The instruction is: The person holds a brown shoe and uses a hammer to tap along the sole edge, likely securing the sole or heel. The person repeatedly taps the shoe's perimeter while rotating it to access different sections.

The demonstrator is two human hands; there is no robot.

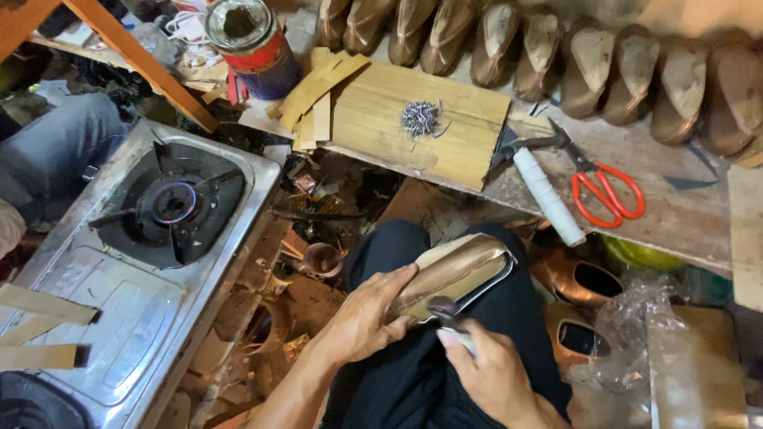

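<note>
A shoe on its last, covered in shiny tan-gold material, lies sole up on my lap, which is in black trousers. My left hand grips it along its left side. My right hand is shut on a small metal tool, whose dark jaws touch the shoe's near edge. On the wooden board ahead lies a pile of small nails.
A lit gas stove stands at the left. A hammer with a white handle and red-handled scissors lie on the bench. A row of lasted shoes lines the back. A tin can stands at the top. Gold shoes sit at the right.
</note>
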